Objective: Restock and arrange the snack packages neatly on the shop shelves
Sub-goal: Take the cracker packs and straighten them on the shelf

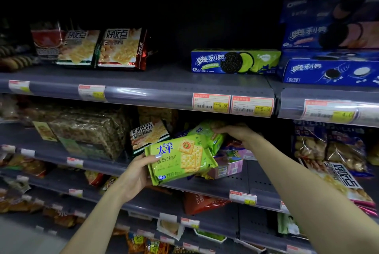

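My left hand (135,175) grips a green cracker package (180,161) by its left edge, holding it tilted just in front of the middle shelf (235,184). Behind it, my right hand (235,132) reaches into the shelf and holds the top of a second green cracker package (207,132) that stands leaning there. Purple snack packages (229,163) lie under and behind the green ones.
Left on the middle shelf are a biscuit bag (147,134) and clear-wrapped brown packs (90,130). Cookie bags (332,151) lean at the right. The upper shelf (164,77) holds cracker bags (121,48) and Oreo boxes (233,61). Lower shelves carry more snacks.
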`<state>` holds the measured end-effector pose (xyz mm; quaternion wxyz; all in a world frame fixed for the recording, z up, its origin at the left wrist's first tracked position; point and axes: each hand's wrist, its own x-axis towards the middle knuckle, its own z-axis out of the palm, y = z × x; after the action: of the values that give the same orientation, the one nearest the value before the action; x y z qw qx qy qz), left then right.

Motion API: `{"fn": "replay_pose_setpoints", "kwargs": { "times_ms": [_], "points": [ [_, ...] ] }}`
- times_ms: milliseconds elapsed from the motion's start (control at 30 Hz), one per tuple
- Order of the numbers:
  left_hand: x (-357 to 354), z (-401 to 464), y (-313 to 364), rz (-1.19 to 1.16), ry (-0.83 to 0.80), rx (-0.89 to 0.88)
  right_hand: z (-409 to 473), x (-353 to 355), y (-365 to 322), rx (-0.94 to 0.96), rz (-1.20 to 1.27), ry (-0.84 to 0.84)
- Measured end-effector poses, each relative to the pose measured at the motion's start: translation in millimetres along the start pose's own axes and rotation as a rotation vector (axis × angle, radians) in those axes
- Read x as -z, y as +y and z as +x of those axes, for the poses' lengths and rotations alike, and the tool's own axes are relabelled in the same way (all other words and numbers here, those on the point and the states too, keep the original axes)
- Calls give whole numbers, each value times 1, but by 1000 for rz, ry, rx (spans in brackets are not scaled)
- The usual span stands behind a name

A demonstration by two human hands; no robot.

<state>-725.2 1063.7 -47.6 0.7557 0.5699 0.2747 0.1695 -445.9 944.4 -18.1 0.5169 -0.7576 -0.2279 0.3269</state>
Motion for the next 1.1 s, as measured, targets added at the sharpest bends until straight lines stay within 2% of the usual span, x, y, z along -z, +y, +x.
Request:
{"fn": "replay_pose_setpoints", "kwargs": {
  "times_ms": [467, 767, 933, 1100],
  "points": [
    [-12, 3, 3, -10, 42, -22, -7, 1, 4, 49, 224, 176],
    [-14, -1, 2, -5, 95, -43, -13, 17, 16, 79, 674, 366],
    [-25, -2, 3, -12, 107, -58, -27, 22, 19, 100, 780, 434],
    [-29, 1, 1, -4, 126, -40, -50, 22, 16, 141, 958, 374]
  ]
}}
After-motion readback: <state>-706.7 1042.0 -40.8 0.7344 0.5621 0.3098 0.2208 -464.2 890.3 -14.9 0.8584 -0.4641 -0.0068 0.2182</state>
